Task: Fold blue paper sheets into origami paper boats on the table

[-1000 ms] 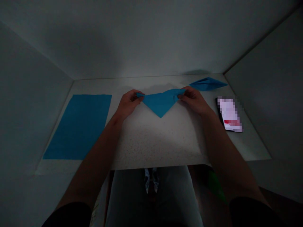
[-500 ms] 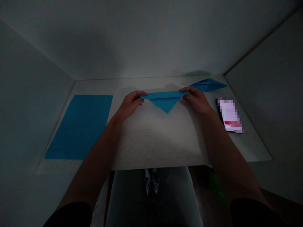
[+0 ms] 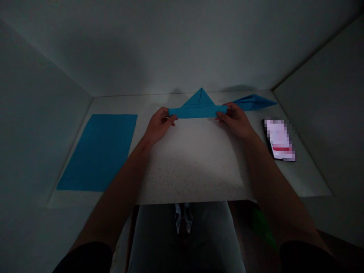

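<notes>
Pinched at its 2 ends, the folded blue paper [image 3: 198, 109] is held by the left hand [image 3: 158, 126] at 9 o'clock and the right hand [image 3: 234, 120] at 3 o'clock, fingers closed on the band's tips. Its triangular peak is pointed toward 12 o'clock, at the far middle of the white table [image 3: 196, 167]. A flat blue sheet [image 3: 100, 149] is seen at 9 o'clock, a finished blue fold [image 3: 254, 101] at 2 o'clock, a phone [image 3: 280, 140] at 3 o'clock.

white speckled table [image 3: 196, 167] | my flat blue sheet [image 3: 98, 151] at 9 o'clock | phone [image 3: 280, 139] at 3 | folded blue piece [image 3: 254, 101] at 1
</notes>
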The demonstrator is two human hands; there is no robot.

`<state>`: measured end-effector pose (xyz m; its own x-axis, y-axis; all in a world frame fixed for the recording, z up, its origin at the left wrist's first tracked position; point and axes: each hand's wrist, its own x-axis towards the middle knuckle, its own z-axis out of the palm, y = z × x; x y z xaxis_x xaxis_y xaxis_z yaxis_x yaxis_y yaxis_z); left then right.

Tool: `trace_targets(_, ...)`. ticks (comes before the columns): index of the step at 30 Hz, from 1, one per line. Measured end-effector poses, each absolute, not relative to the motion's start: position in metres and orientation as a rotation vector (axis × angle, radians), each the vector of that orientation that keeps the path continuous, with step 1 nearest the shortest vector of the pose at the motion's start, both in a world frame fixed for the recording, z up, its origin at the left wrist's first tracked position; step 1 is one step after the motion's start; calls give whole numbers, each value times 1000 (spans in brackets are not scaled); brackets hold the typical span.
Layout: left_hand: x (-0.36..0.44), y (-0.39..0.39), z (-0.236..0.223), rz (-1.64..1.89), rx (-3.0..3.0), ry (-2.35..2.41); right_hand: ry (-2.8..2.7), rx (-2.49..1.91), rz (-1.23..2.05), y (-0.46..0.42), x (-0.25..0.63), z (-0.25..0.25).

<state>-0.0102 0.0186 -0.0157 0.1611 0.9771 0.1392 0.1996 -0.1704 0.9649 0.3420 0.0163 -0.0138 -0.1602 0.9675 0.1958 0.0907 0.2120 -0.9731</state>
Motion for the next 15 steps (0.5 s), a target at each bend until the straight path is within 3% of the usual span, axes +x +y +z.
trace_targets(15, -10, 11, -11, 1115, 1629, 1320, -1493, -1134, 997, 16, 340, -19)
